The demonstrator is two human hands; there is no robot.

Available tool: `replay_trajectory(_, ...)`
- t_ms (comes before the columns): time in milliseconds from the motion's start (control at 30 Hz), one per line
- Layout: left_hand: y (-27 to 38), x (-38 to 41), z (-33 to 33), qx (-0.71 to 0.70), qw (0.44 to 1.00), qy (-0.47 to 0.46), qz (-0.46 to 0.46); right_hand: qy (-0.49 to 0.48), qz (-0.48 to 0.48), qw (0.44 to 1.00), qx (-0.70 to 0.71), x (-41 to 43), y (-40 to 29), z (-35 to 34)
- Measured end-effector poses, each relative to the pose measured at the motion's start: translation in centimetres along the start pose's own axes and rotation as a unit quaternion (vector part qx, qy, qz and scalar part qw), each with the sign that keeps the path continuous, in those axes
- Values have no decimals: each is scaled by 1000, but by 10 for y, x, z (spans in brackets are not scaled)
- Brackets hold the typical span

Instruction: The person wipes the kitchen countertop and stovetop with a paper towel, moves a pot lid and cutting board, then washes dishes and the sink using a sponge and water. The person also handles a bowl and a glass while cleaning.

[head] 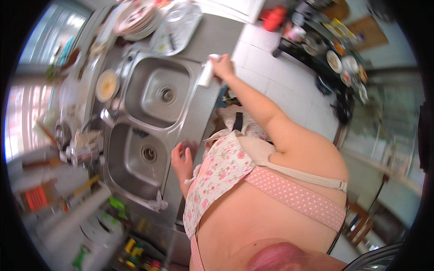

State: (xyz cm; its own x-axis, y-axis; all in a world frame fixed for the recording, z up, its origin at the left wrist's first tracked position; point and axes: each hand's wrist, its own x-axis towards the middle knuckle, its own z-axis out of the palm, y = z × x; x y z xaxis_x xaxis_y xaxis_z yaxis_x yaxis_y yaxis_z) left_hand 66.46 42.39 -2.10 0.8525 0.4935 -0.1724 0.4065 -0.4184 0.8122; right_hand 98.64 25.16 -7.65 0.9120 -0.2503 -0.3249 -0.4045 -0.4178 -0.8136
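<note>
In the head view my right hand (223, 67) reaches out over the front edge of the steel counter. Its fingers are closed around a white cylindrical object (205, 76), held tilted beside the sink; its exact kind is not clear. My left hand (182, 158) hovers by the front rim of the nearer basin, slightly blurred, fingers apart and holding nothing. The double stainless steel sink has one basin (145, 98) by the right hand and another (130, 172) by the left. Each shows a drain at its bottom. A crumpled cloth or bag (158, 203) lies on the sink's corner.
Stacked plates (137, 20) and a clear tray (178, 30) stand beyond the sink. A bowl (107, 85) with yellowish contents sits behind the faucet (107, 117). Across the tiled floor (268, 81), a dark table (298, 50) holds several dishes. A red object (274, 17) stands near it.
</note>
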Motion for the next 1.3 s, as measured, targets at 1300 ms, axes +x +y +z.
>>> replay_trajectory(1300,258,-43,555,162,876,-381,248,168,208,960,86,28,470,-582)
